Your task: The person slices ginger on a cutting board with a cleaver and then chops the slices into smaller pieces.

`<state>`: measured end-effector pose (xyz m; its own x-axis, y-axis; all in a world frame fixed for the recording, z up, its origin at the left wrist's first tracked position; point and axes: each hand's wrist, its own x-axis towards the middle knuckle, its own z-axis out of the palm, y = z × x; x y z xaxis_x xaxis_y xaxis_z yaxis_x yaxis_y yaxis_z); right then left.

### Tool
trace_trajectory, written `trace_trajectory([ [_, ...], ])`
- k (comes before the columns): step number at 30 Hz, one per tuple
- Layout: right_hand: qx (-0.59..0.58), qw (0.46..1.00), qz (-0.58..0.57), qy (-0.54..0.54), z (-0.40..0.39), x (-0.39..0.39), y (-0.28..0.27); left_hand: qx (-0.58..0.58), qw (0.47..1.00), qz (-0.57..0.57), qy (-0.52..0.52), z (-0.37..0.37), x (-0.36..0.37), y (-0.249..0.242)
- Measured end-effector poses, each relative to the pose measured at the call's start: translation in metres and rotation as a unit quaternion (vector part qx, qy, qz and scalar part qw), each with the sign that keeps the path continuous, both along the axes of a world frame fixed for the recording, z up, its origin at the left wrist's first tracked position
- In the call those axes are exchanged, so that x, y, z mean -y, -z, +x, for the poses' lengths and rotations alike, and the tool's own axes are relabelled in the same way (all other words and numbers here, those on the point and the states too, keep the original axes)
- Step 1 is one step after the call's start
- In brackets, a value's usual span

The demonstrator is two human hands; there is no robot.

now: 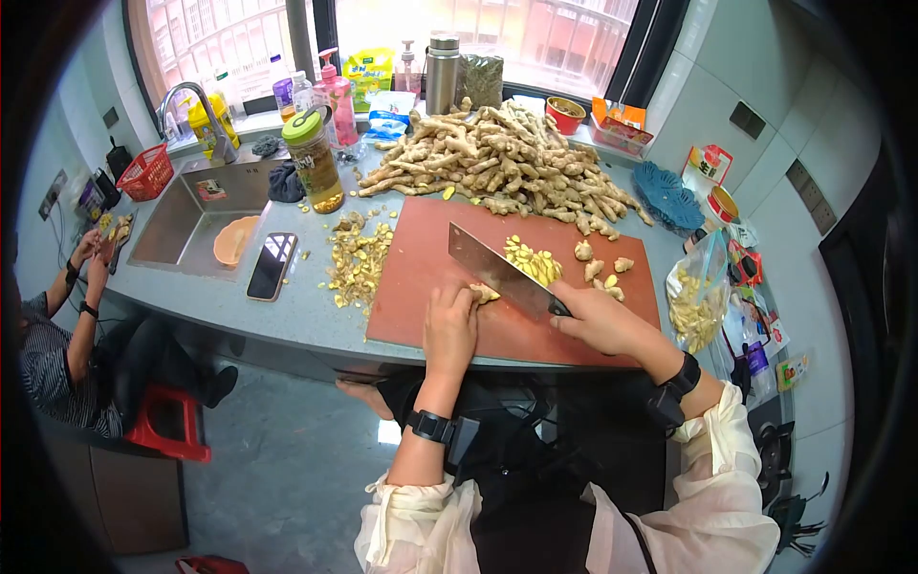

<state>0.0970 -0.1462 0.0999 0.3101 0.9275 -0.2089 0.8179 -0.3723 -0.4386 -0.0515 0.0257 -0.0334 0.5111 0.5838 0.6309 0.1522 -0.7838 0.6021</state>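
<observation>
Cutting board (421,287) w/ L hand (450,323) gripping ginger piece (485,293) flat on it; R hand (598,320) closed round handle of cleaver (497,268), blade beside ginger slices (534,261); ginger pile (497,158) behind

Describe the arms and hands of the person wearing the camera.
The left hand and right hand are bare, with no gloves. Each forearm wears a black strap with a dark, boxy device at the wrist. Loose, thin cream sleeves are bunched up near the elbows. No cables or markings can be made out.
</observation>
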Motion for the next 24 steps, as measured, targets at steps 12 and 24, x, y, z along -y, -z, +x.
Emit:
trace_trajectory([
  [12,0.042,0.998,-0.031,-0.033,0.001,-0.013,0.013,-0.033,0.999,-0.008,0.011,0.0,-0.002,0.0],
  [24,0.038,0.999,-0.017,-0.024,-0.001,-0.027,0.031,-0.016,1.0,-0.006,0.005,0.0,0.0,0.001],
])
